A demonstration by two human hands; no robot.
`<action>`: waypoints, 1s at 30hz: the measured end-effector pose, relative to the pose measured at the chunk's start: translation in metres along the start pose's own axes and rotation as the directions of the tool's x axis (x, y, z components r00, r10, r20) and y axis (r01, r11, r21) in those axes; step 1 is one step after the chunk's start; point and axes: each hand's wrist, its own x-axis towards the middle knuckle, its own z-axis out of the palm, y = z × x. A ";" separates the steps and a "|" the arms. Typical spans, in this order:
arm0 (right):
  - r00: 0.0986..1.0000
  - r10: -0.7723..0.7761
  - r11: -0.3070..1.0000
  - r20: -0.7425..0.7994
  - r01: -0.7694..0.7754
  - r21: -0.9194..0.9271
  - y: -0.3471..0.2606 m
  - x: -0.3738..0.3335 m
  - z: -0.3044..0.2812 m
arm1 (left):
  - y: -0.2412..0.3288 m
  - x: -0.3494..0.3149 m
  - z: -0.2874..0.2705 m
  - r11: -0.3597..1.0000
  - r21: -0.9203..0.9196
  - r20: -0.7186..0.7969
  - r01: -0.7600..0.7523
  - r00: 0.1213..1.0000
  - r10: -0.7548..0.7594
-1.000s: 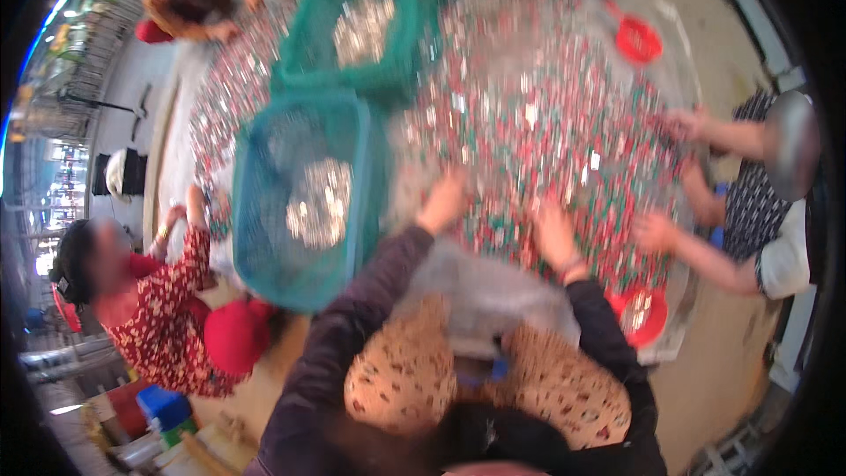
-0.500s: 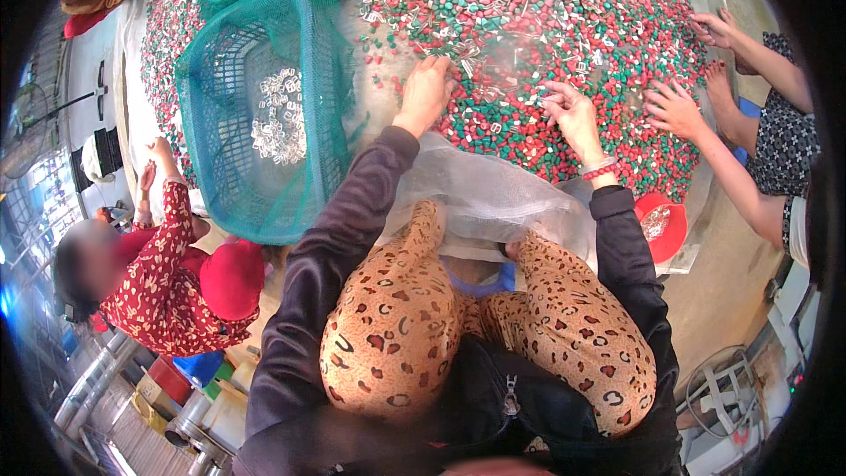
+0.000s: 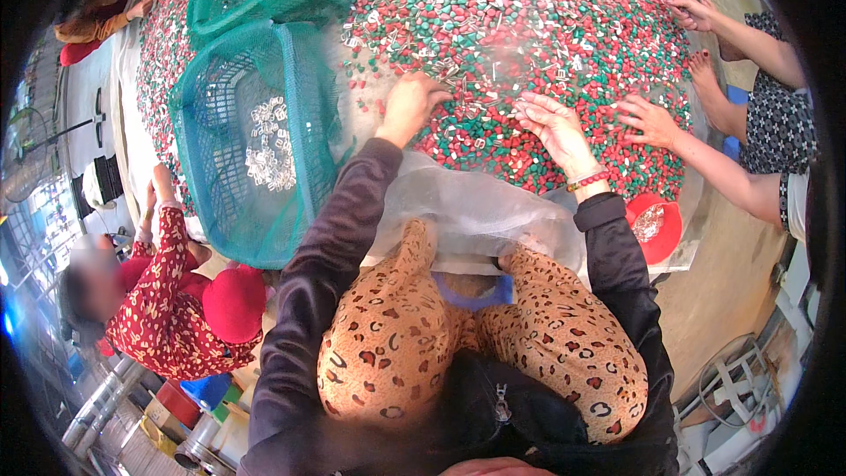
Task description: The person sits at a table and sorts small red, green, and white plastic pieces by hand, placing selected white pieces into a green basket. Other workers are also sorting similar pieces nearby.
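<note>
A wide spread of small red and green pieces (image 3: pixel 493 145) lies in front of me, with pale, clear-looking clips (image 3: pixel 483 92) mixed in. My left hand (image 3: pixel 410 107) rests at the near left edge of this spread. Its fingers curl down toward the pieces, pressed together, and their tips are partly hidden. To the right, my right hand (image 3: pixel 555 128) is over the pieces with its palm partly turned up. The thumb and fingers are bunched together at the tips; anything between them is too small to name.
Left of my left arm stands a blue-green mesh-lined basket (image 3: pixel 300 123) holding pale clips (image 3: pixel 269 145); a second netted basket (image 3: pixel 229 0) is beyond it. A red bowl (image 3: pixel 674 231) sits right of my right forearm. Co-workers' hands (image 3: pixel 648 122) reach in from the right; others work at left.
My right hand has shifted left toward my left hand and turned its palm further up. My left hand stays at the edge of the pieces, with its fingers still bent. The whole view has shifted slightly.
</note>
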 end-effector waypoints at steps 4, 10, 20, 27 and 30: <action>0.998 -0.010 0.998 0.063 0.006 0.062 0.005 0.001 0.002 | -0.002 -0.005 -0.011 0.983 -0.140 0.089 0.115 0.991 -0.104; 0.997 -0.008 1.000 0.070 0.009 -0.003 0.002 -0.004 0.019 | 0.002 -0.008 -0.012 0.758 -0.448 0.389 0.474 0.867 -0.312; 0.985 0.037 0.982 0.168 -0.067 0.174 -0.011 -0.010 0.018 | -0.025 -0.015 -0.054 0.041 -0.888 0.422 0.459 0.846 -0.326; 0.990 0.126 0.960 0.056 -0.136 0.244 -0.001 -0.002 -0.007 | -0.025 0.015 -0.025 0.792 -0.318 0.339 0.522 0.842 -0.419; 0.992 0.118 0.992 -0.049 -0.120 -0.047 -0.001 0.000 -0.001 | -0.013 0.023 0.008 0.964 0.215 0.159 0.159 0.968 -0.195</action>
